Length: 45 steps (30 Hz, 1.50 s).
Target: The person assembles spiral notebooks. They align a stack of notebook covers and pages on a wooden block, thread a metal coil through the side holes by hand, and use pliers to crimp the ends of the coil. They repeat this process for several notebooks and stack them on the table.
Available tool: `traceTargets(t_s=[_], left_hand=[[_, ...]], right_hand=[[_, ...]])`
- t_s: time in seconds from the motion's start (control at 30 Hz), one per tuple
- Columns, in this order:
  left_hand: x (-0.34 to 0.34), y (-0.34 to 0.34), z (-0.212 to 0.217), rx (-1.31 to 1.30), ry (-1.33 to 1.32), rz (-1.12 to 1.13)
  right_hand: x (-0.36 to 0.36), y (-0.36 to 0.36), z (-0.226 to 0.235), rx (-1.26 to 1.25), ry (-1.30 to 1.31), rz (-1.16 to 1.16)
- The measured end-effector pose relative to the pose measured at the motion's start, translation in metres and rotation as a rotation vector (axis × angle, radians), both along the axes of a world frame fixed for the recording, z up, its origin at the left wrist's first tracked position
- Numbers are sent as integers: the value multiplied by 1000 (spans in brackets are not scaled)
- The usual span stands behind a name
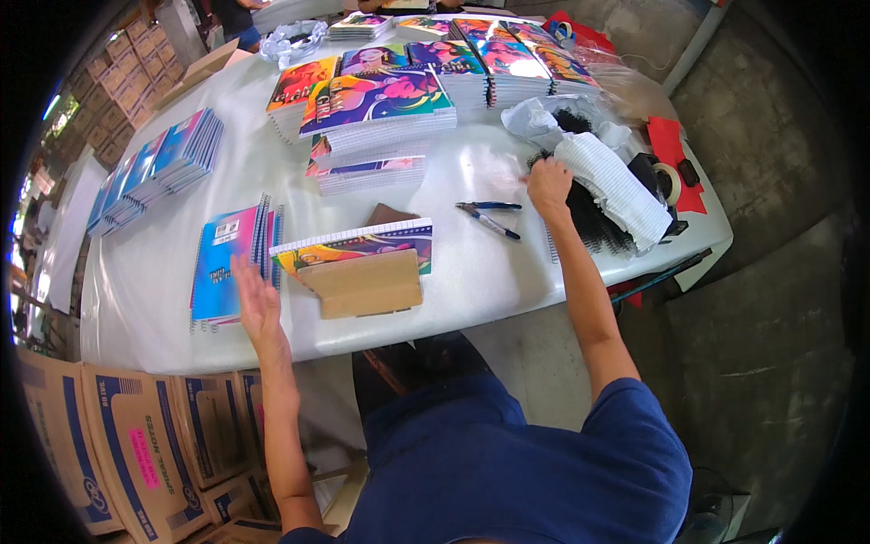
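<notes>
My left hand (258, 304), fingers stretched out, is at the right edge of a small stack of blue and pink spiral notebooks (220, 258). My right hand (549, 187) is closed at the near end of a pile of black binding coils (594, 218), its fingertips pinched on the coils. A white ribbed cloth (605, 177) partly covers the pile. Between my hands, an unbound block of notebook pages with a colourful cover (390, 251) leans on a bent cardboard stand (370, 288). Pliers with dark handles (490, 218) lie left of my right hand.
Stacks of colourful notebooks (381, 104) fill the far middle of the white table (136, 317). More blue notebooks (156, 172) lie at the left. A tape dispenser (666, 181) and red sheet (689, 199) sit at the right edge. Cartons (149, 444) stand lower left.
</notes>
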<state>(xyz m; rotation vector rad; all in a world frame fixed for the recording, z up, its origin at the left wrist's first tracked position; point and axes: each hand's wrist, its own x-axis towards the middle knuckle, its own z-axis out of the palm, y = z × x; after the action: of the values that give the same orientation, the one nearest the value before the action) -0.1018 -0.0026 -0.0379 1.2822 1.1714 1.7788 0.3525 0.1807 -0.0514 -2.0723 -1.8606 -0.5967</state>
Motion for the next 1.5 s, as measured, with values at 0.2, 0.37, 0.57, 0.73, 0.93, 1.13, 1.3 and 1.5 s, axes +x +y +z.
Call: traceTargets(t_s=[0.2,0.37,0.57,0.73,0.93,1.13,1.3,1.5], left_hand=[[5,-12,27,17,29,72],[22,-10,54,94,73,98],[58,-5,70,228,360,68],[74,-3,83,285,624,86],[101,15,97,302,952,-6],[131,45,91,250,1339,92],[133,52,89,73,1410,-116],[134,46,88,73,1319,-134]], right_hand=[[19,17,-20,-149,-123,101],[14,8,-12,-172,-81,177],[26,8,-14,-249,-17,140],[26,5,-11,-221,28,190],[62,14,-10,-156,333,234],[-34,-59,86,-125,575,709],[-102,-116,105,-286,987,888],[-111,-114,89,-349,1167,975]])
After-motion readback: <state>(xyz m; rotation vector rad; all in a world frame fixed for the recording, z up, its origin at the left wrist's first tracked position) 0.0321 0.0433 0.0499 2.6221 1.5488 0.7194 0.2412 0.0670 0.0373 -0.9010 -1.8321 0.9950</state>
